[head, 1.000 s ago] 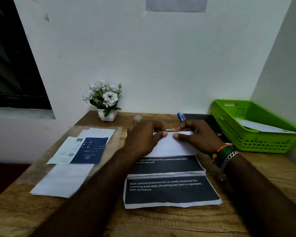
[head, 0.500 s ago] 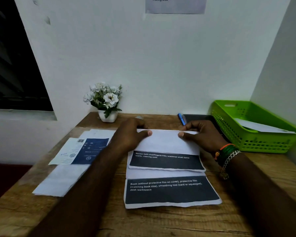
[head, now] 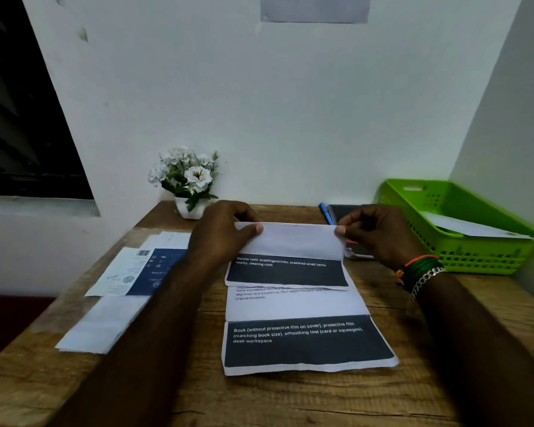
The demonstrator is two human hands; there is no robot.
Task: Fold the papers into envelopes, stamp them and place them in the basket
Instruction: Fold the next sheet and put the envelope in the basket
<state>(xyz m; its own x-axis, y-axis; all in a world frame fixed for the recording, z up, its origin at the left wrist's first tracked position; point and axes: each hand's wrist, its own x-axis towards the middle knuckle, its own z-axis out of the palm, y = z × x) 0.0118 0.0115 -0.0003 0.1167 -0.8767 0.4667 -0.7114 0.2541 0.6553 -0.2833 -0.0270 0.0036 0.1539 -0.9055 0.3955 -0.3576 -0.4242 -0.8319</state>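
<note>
A printed sheet (head: 293, 306) with dark bands and white text lies on the wooden desk (head: 290, 399) in front of me. Its far part is lifted off the desk. My left hand (head: 225, 232) pinches the far left corner and my right hand (head: 379, 234) pinches the far right corner. A green plastic basket (head: 481, 257) stands at the right against the wall, with a folded white paper (head: 472, 228) inside. A black pad (head: 349, 214) lies behind my right hand, partly hidden.
A stack of white sheets (head: 105, 325) with a blue-and-white printed leaflet (head: 136, 272) on top lies at the left. A small white pot of white flowers (head: 187, 180) stands at the back. A blue pen (head: 326, 212) lies beside the black pad. Walls close the back and right.
Both hands slid apart from the middle of the folded edge to its corners. They have raised the far flap, uncovering more of the sheet's text.
</note>
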